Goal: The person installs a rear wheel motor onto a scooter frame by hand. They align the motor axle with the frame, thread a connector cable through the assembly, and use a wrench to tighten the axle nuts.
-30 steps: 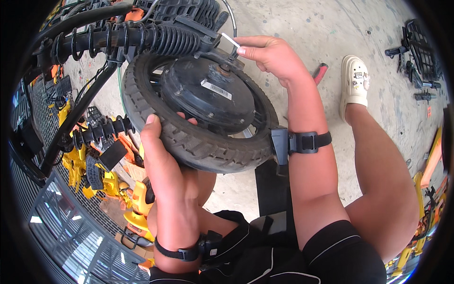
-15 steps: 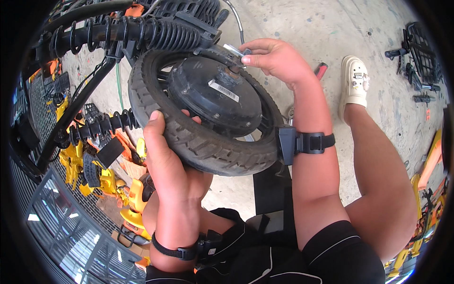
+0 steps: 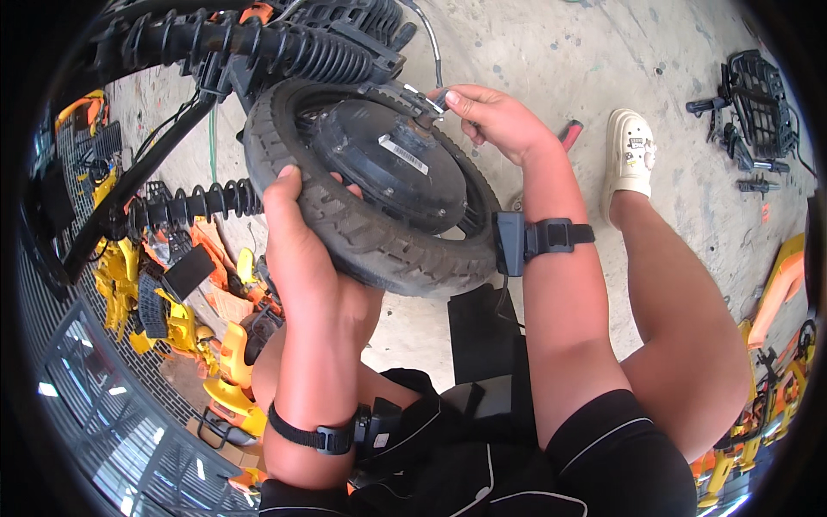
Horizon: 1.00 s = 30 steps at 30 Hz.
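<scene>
A small black-treaded wheel with a dark hub motor in its middle is tilted in front of me. My left hand is closed round the tyre's near left side, thumb on the tread and fingertips showing inside the rim. At the far end of the axle, my right hand pinches a small metal piece beside a dark bracket. The piece's exact kind is hard to make out. Just beyond the wheel is a black coil-spring shock absorber of the frame.
A second spring shock and a black frame tube stand left. A cable hangs behind the axle. A red-handled tool lies on the floor. Yellow and orange parts pile up at left; black parts lie far right.
The wheel has shifted slightly up in the picture, with my left hand still on it. My right fingers have changed position at the axle end, and the bright metal piece there sits differently.
</scene>
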Each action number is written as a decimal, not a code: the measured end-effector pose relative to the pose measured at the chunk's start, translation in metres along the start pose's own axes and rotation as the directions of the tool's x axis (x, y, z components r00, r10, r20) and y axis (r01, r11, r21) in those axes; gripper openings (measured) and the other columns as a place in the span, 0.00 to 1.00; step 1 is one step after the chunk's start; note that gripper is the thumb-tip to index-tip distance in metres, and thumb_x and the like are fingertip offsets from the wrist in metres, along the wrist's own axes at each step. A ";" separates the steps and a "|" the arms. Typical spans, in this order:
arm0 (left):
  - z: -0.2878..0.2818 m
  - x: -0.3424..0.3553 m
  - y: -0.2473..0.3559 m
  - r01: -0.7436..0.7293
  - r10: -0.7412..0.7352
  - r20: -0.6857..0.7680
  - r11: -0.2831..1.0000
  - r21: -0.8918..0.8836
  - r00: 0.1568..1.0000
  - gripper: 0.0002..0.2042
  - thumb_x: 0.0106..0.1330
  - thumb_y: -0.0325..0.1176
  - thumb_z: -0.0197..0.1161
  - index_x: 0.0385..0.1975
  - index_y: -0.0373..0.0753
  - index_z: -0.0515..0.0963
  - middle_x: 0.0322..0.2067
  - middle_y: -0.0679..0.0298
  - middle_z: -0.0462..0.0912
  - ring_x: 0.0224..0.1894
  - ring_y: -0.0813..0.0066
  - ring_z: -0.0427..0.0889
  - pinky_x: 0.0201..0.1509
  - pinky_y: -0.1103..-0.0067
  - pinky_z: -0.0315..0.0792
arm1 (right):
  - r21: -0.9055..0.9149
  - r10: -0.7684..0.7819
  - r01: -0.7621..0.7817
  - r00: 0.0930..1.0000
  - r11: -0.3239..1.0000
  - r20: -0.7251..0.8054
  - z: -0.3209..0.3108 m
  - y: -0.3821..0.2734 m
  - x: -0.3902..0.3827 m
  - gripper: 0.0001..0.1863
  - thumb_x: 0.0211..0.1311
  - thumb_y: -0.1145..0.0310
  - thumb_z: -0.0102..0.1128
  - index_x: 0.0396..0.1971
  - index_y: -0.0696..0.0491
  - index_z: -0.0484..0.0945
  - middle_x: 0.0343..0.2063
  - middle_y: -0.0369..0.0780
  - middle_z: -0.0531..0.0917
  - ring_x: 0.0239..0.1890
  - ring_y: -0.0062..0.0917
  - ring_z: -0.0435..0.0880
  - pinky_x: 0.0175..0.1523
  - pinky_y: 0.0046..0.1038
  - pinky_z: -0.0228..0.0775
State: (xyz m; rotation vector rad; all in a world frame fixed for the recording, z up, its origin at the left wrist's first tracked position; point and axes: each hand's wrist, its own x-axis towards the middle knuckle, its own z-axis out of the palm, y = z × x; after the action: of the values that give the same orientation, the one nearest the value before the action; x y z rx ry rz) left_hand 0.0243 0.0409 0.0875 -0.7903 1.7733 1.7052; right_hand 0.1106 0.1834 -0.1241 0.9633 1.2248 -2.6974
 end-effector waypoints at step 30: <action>-0.010 0.032 0.003 -0.191 0.191 0.019 0.960 0.203 0.981 0.38 0.53 0.46 0.72 0.53 0.19 0.68 0.52 0.37 0.77 0.56 0.46 0.77 0.61 0.64 0.70 | -0.958 -0.337 -0.057 0.929 0.281 -0.154 0.174 -0.174 -0.209 0.19 0.67 0.64 0.63 0.56 0.54 0.77 0.39 0.33 0.81 0.36 0.15 0.74 0.42 0.20 0.69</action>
State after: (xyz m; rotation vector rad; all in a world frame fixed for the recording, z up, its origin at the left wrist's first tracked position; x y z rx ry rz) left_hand 0.0007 0.0302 0.0662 -0.5452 2.0424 1.6054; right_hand 0.1415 0.1372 0.1938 1.0439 2.5898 -1.2001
